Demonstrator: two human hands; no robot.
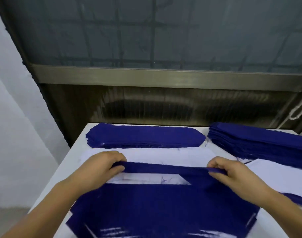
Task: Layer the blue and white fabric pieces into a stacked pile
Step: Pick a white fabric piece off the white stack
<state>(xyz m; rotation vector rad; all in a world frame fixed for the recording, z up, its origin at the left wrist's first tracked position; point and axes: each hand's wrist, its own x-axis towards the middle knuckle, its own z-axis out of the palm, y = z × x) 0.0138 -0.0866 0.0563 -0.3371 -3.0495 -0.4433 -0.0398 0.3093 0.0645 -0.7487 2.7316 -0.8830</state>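
A long blue fabric piece is stretched between my hands above the table. My left hand pinches its left end and my right hand pinches its right end. Below it lies a white fabric piece, resting on a broad pile of blue pieces at the near edge. Another flat blue stack lies at the back of the table, with white fabric showing in front of it.
A tall stack of blue pieces sits at the back right, with white fabric and a blue strip below it. The white table ends at the left; a metal-framed window wall stands behind it.
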